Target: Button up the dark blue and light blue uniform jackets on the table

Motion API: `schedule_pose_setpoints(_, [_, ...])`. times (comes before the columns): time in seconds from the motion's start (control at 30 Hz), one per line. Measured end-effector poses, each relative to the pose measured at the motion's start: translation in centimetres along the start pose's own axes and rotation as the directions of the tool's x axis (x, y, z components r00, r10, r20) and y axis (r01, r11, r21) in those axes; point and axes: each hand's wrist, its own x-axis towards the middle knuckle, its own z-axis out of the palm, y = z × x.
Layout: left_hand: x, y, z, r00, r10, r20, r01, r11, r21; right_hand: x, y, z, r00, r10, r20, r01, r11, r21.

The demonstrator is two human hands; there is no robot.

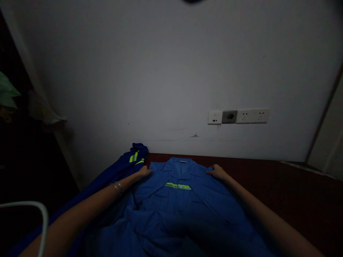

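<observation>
A blue work jacket (174, 200) with a yellow-and-silver reflective strip across the chest lies front up, its collar toward the wall. My left hand (145, 171) is closed on the jacket's left shoulder edge as I see it. At the opposite shoulder, my right hand (217, 172) pinches the fabric between thumb and fingers. The lower part of the jacket is bunched and dark near me. Beside my left forearm lies a darker blue garment (115, 173) with yellow reflective bands, partly hidden by that arm.
The dark red-brown table (268, 185) runs up to a pale wall (160, 71). Sockets and switches (238, 116) sit on that wall above the table. A white curved cable or bar (40, 207) shows at lower left. Hanging cloth or bags (8, 91) are at far left.
</observation>
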Motion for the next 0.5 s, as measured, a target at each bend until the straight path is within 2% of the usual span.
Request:
schedule_pose_setpoints(0.03, [0.0, 0.2, -0.1, 1.000, 0.005, 0.000, -0.005, 1.000, -0.030, -0.1, -0.4, -0.2, 0.999, -0.037, 0.016, 0.037, 0.999, 0.019])
schedule_pose_setpoints(0.1, [-0.1, 0.6, -0.8, 0.999, 0.044, 0.007, -0.044, 0.998, -0.055, -0.3, -1.4, -1.0, 0.982, -0.187, 0.015, 0.184, 0.978, 0.102])
schedule_pose_setpoints(0.2, [0.0, 1.1, -3.3, 0.993, 0.115, -0.006, -0.115, 0.991, -0.065, -0.2, -3.3, -3.3, 0.899, -0.423, -0.116, 0.439, 0.863, 0.252])
schedule_pose_setpoints(0.3, [0.5, 1.4, -7.9, 0.975, 0.218, -0.032, -0.220, 0.974, -0.059, 0.9, -5.5, -6.6, 0.880, -0.391, -0.270, 0.461, 0.840, 0.285])
schedule_pose_setpoints(0.37, [1.1, 1.7, -11.8, 0.971, 0.229, -0.062, -0.233, 0.971, -0.057, 2.2, -6.9, -9.0, 0.883, -0.357, -0.304, 0.441, 0.853, 0.279])
schedule_pose_setpoints(0.43, [1.9, 1.9, -15.4, 0.967, 0.181, -0.180, -0.196, 0.978, -0.066, 3.6, -8.2, -11.2, 0.870, -0.336, -0.362, 0.430, 0.875, 0.222])
schedule_pose_setpoints(0.5, [2.8, 2.0, -17.9, 0.941, 0.064, -0.333, -0.108, 0.988, -0.114, 4.9, -9.4, -12.8, 0.859, -0.291, -0.422, 0.374, 0.918, 0.129])
